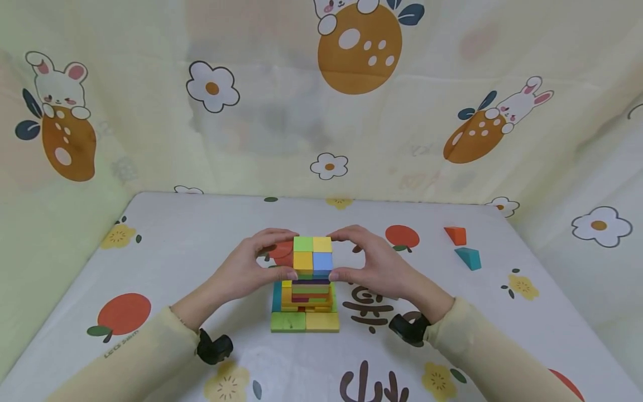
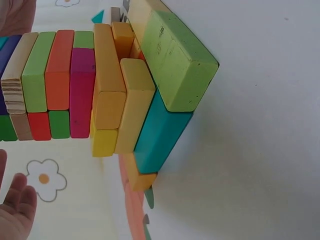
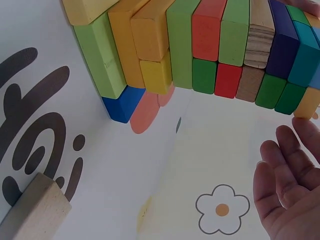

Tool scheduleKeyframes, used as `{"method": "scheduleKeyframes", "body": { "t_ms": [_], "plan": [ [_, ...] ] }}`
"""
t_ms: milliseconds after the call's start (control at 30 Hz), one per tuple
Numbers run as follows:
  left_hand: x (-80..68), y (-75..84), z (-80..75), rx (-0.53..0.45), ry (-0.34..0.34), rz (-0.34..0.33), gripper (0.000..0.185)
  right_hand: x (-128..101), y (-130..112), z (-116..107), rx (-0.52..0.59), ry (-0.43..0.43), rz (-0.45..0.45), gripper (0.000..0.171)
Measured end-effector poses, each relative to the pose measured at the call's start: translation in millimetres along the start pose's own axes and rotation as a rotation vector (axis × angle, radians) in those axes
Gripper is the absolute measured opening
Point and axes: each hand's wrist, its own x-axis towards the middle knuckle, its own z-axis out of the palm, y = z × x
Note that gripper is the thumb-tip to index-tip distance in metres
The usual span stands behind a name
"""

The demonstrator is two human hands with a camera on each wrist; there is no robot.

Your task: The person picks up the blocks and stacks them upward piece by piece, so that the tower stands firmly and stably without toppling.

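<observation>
A tower of coloured wooden blocks [image 1: 306,290] stands mid-table on a green base block [image 1: 288,321] and a yellow one [image 1: 322,321]. Its top layer [image 1: 312,255] shows green, yellow, orange-yellow and blue squares. My left hand [image 1: 283,254] grips that layer from the left, thumb at the front and fingers curled behind. From the right, my right hand [image 1: 335,255] holds it the same way. The left wrist view shows the stack's lower layers [image 2: 120,105] side-on, and the right wrist view shows them [image 3: 200,50] from the other side.
An orange wedge [image 1: 456,235] and a teal wedge [image 1: 469,258] lie at the right of the patterned tablecloth [image 1: 150,268]. A plain wooden block [image 3: 35,210] lies near the tower's right. Printed curtains close off the back and both sides.
</observation>
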Motion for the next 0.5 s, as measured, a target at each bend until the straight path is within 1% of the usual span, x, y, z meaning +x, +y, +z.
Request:
{"method": "scheduleKeyframes", "body": {
  "t_ms": [167,233,367,433,500],
  "plan": [
    [0.0,-0.9,-0.1,0.002,-0.006,-0.013,0.067,-0.8,1.6,-0.5,-0.009,-0.001,-0.001,0.063],
    [-1.0,-1.9,0.1,0.005,0.003,-0.013,0.067,-2.2,2.8,-0.9,-0.02,0.011,0.003,0.063],
    [-5.6,-5.5,0.5,0.02,0.065,-0.006,0.062,-8.8,4.4,-0.6,-0.074,0.076,-0.01,0.052],
    [-9.4,-6.5,1.2,0.047,0.105,-0.004,0.06,-13.8,2.0,2.3,-0.111,0.112,-0.02,0.048],
    [-15.2,-5.1,3.7,0.085,0.126,-0.016,0.061,-20.0,-2.7,8.6,-0.09,0.121,-0.002,0.049]
  ]
}}
